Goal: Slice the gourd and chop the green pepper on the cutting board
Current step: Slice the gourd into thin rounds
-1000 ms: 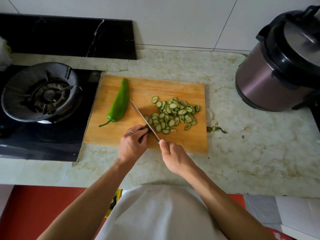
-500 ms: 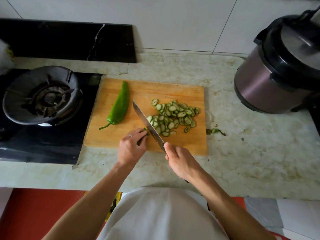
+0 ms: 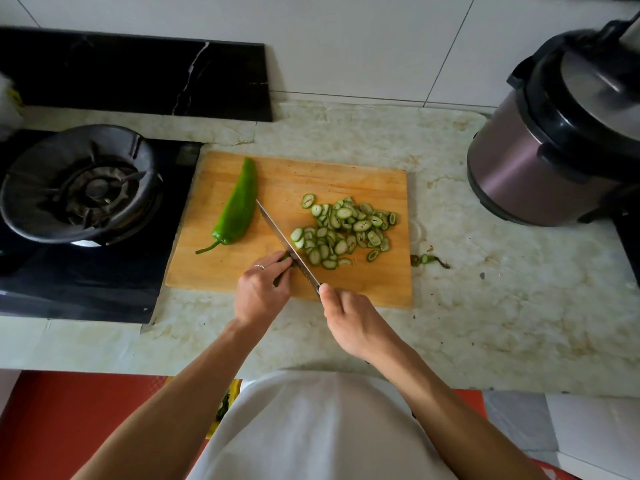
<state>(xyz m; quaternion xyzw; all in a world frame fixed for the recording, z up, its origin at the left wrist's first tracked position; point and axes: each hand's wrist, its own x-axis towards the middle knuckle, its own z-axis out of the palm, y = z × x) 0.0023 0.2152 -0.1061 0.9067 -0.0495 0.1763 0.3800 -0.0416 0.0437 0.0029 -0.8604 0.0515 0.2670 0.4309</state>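
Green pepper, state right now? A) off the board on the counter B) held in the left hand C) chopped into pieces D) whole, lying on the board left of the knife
D: the green pepper lies whole, stem on, on the cutting board, left of the knife; the left hand holds the gourd stub instead.

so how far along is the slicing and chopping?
Done: most of the gourd lies as a pile of slices on the cutting board. In hand: the left hand pinches the last gourd stub while the right hand holds the knife against it. Left: the green pepper lies whole and uncut on the board's left side.
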